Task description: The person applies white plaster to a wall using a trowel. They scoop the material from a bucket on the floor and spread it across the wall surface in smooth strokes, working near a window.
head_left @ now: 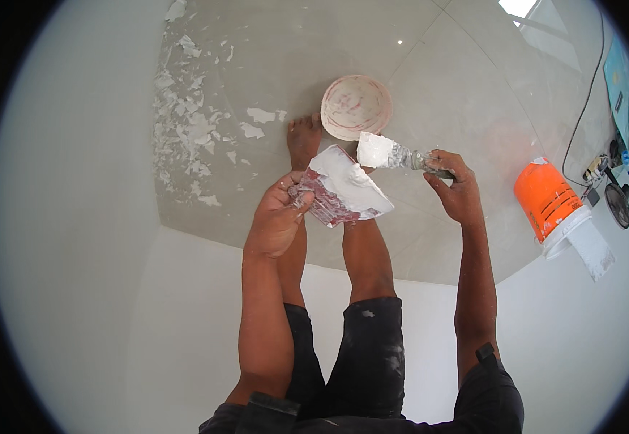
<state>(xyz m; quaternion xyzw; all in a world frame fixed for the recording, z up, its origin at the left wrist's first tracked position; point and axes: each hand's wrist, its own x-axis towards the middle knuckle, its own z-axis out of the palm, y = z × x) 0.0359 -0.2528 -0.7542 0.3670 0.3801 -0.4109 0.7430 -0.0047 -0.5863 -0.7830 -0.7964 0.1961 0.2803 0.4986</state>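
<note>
Our left hand (277,217) grips a putty-loaded board (343,186); our right hand (453,186) clasps a loaded scraper (390,154), apparently unspread.

Glossy grey tile floor (430,65), plaster flakes (184,123) scattered left; white wall (69,217); orange bucket (546,199), black cable (582,108) right.

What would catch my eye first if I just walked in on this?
Most striking are the two hands at centre: the left hand holds a flat board loaded with white paste, and the right hand holds a putty knife against it. On the tiled floor to the right lies an orange bucket; white flakes are scattered at upper left.
</note>
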